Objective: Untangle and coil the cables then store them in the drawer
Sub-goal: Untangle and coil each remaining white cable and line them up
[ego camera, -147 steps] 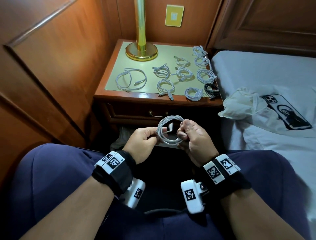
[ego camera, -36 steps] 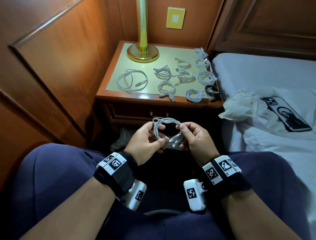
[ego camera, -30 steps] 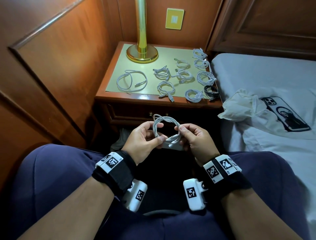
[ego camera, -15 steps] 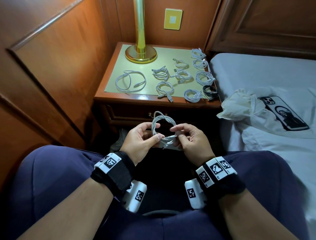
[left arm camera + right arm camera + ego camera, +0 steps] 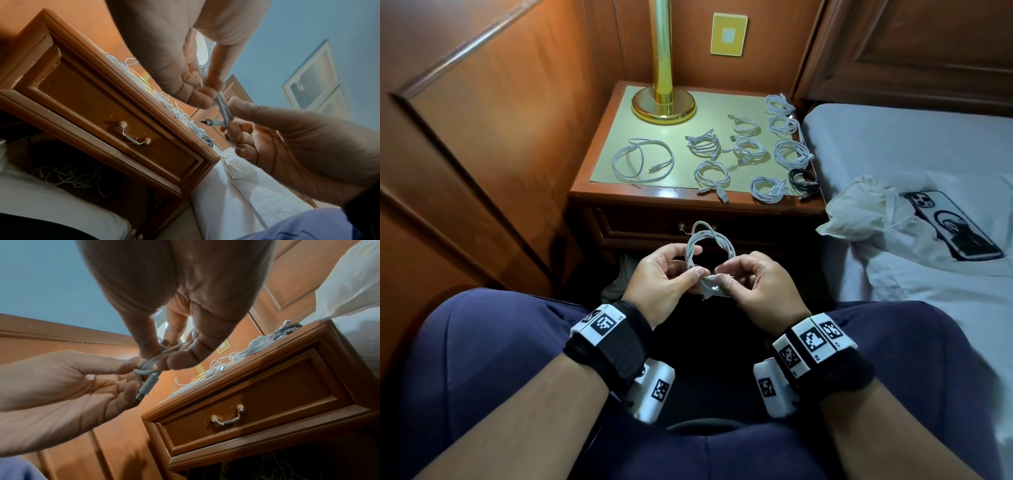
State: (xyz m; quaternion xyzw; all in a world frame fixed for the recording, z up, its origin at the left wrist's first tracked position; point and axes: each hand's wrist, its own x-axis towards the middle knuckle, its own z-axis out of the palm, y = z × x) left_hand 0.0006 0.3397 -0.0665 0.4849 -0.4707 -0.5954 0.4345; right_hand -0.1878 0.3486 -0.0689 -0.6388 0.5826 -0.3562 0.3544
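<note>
Fingers (image 5: 697, 272) pinching white cable (image 5: 709, 245) coil lower, loop now narrower, upright

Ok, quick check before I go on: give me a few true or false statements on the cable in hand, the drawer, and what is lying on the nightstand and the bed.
1. Both hands hold one coiled white cable: the left hand and the right hand. True.
2. The nightstand drawer is pulled open. False: it is shut, its brass handle untouched.
3. All coils on the nightstand are white. False: one black cable lies at its front right corner.
4. A phone lies on the bed. True.
5. A brass lamp base stands at the back of the nightstand. True.
</note>
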